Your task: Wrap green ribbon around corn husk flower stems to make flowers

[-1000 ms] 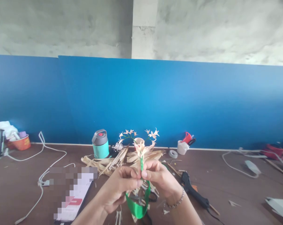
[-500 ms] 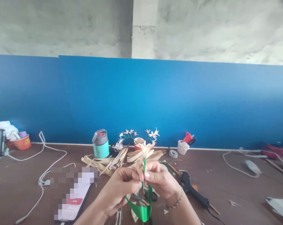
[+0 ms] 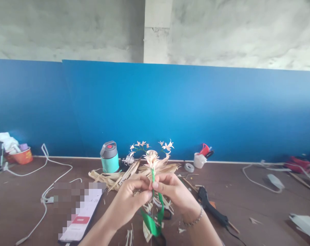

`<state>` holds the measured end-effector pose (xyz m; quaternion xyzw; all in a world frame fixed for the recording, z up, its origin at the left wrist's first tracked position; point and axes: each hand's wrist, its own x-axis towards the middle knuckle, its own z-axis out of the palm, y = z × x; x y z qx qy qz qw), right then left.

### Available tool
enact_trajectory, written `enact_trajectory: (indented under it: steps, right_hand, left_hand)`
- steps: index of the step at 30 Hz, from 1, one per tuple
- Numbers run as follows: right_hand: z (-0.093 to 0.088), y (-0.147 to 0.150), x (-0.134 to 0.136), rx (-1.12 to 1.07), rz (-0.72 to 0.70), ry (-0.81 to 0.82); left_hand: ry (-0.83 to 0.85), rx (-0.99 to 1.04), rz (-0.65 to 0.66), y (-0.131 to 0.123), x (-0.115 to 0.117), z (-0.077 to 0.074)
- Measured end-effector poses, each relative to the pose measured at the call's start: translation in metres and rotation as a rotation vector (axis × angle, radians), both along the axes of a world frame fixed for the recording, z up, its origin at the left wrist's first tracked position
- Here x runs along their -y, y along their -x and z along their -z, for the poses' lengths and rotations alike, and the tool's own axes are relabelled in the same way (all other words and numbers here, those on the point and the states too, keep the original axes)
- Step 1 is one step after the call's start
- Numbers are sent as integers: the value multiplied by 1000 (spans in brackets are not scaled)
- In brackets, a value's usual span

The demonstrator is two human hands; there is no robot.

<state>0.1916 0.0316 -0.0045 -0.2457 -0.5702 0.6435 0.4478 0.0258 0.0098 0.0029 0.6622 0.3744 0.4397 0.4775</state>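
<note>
Centred before me is an artificial flower (image 3: 152, 160) with pale, pointed petals, upright on a thin stem wrapped in green (image 3: 153, 175). My left hand (image 3: 129, 198) is closed, thumb and fingertips pinching the lower stem. From the other side, my right hand (image 3: 174, 191) pinches the same stem just above, a bracelet on its wrist. A shiny green ribbon (image 3: 150, 223) hangs in a loop below the fingers; its upper end runs up by my right fingertips. Exactly which fingers grip the ribbon is hidden.
Dried husks (image 3: 106, 177) lie behind my hands, near a teal flask (image 3: 110, 160) and small flower sprays (image 3: 167, 146). To the right are a black glue gun (image 3: 211, 206), a tape roll (image 3: 189, 167) and a white cup (image 3: 199, 160). A phone (image 3: 80, 218) lies left, beside white cables (image 3: 46, 191).
Both hands and the flower have shifted slightly left, and the flower's head now opens more toward me. The ribbon loop has narrowed and swung a little left.
</note>
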Motion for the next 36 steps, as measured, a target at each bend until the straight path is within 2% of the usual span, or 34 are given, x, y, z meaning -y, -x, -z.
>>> enact_trajectory:
  steps: [3, 7, 10, 14, 23, 29, 33, 36]
  right_hand:
    - [0, -1, -2, 125, 44, -82]
    - [3, -1, -4, 214, 104, -126]
    - [4, 0, -4, 217, 117, -116]
    - [3, 1, -3, 231, 107, -64]
    - [-2, -1, 1, 103, -12, -47]
    - [7, -2, -2, -33, -62, 13]
    - [12, 0, -4, -117, -95, 52]
    - [12, 2, -4, -126, -76, 53]
  left_hand:
    - [-31, -79, 5, 0, 0, -3]
    - [-14, -78, -28, -4, 1, -5]
    - [101, -60, -39, -3, -2, -1]
    - [306, 4, 9, 2, -6, 5]
    - [487, 196, 78, -1, -6, 4]
    - [590, 392, 128, 1, -6, 9]
    - [595, 420, 143, 1, -5, 12]
    - [539, 372, 70, -1, -5, 11]
